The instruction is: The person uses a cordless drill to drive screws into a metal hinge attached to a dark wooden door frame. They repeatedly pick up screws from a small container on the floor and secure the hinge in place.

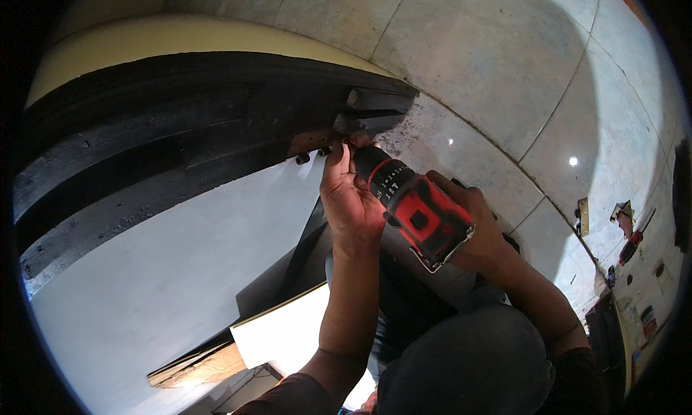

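My right hand is wrapped round the grip of a red and black cordless drill. The drill's nose points up and left at the end of a long, black-painted wooden piece. My left hand is raised beside the chuck, its fingertips closed together against the wood's edge. What those fingers pinch is too small and shaded to make out. The drill's tip is hidden by the fingers and the chuck. Short dark pegs stick out of the wood close to my left fingertips.
A broad pale panel adjoins the black wood. On the tiled floor at right lie a red-handled screwdriver, a small metal plate and other bits. A dark rounded cloth shape sits low between my forearms.
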A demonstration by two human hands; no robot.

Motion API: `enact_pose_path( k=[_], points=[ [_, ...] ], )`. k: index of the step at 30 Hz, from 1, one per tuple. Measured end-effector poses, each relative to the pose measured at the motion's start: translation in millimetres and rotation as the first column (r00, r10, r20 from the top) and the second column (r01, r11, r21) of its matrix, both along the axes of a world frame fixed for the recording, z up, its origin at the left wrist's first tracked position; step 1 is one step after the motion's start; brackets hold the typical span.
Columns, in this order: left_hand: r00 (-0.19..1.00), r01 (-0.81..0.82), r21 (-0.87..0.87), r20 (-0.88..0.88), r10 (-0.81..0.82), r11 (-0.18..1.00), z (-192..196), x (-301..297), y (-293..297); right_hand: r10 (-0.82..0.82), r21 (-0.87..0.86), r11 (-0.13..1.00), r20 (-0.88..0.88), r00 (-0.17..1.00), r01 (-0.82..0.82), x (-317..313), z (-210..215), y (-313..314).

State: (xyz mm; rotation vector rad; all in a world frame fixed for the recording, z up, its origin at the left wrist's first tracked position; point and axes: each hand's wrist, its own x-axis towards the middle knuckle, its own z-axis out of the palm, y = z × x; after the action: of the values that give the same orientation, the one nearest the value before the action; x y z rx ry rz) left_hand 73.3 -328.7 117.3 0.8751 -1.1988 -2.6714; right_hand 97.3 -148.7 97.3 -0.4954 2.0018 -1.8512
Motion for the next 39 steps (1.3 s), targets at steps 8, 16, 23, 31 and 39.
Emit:
enact_pose_path(
  k=[8,16,23,31,39],
  points=[
    [0.989,-0.011,-0.035,0.145,0.016,0.999,6.3,8.2,5.1,0.011,-0.006,1.0,0.147,0.989,-0.01,-2.9,7.6,4.2],
    [0.996,-0.001,0.017,0.092,0.0,1.0,0.3,8.5,3.5,0.04,-0.03,0.999,0.15,0.988,-0.036,-3.6,8.5,4.2],
    [0.991,-0.014,-0.014,0.135,0.016,1.0,-12.7,17.5,-10.6,0.02,0.02,1.0,0.13,0.991,-0.023,-0.1,7.4,2.0],
    [0.957,0.259,-0.458,0.243,-0.161,0.85,-1.3,62.9,9.4,-0.023,-0.039,0.999,0.17,0.985,0.03,6.4,-1.2,-3.2],
    [0.913,0.404,0.024,-0.07,-0.401,0.915,10.7,53.4,44.7,-0.047,0.007,0.999,0.048,0.998,0.047,12.1,-9.7,-7.1]
  ],
)
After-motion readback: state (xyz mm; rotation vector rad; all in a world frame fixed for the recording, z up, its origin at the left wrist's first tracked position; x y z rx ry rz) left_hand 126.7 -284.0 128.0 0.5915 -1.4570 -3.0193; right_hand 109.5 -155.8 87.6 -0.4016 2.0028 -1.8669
